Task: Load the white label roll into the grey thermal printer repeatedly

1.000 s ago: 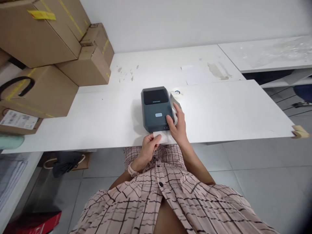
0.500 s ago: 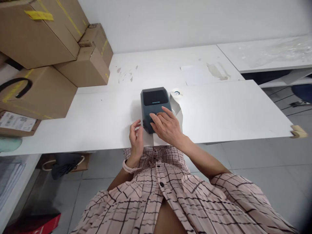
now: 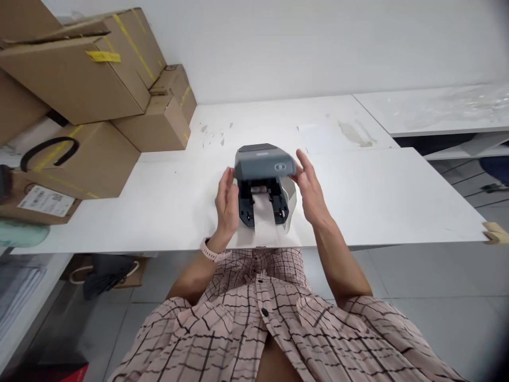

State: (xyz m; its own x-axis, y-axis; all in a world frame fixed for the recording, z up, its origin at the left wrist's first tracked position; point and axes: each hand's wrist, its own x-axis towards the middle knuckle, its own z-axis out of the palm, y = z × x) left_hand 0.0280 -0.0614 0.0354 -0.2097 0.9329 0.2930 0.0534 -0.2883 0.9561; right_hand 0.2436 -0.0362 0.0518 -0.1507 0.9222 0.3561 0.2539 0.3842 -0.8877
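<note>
A dark grey label printer (image 3: 246, 211) stands near the table's front edge with its lid (image 3: 260, 166) raised. Inside, the black interior shows, and a white paper strip (image 3: 264, 216) runs out of it toward the table edge. My left hand (image 3: 226, 208) holds the lid's left side, fingertips at its lower corner. At the lid's right side is my right hand (image 3: 312, 195), some of its fingers hidden behind the lid, thumb side up. Loose white label paper (image 3: 291, 197) curves along the printer's right side.
Cardboard boxes (image 3: 95, 159) are piled at the left of the white table (image 3: 382, 201). A pale green roll (image 3: 24, 233) lies at the left front edge. A white sheet (image 3: 318, 137) lies toward the back. A wooden-coloured piece (image 3: 495, 232) sits at the right corner.
The printer's lid was closed and now stands raised, showing the interior and paper strip. My right hand has gone from the printer's top to the lid's right side; my left hand now touches the lid.
</note>
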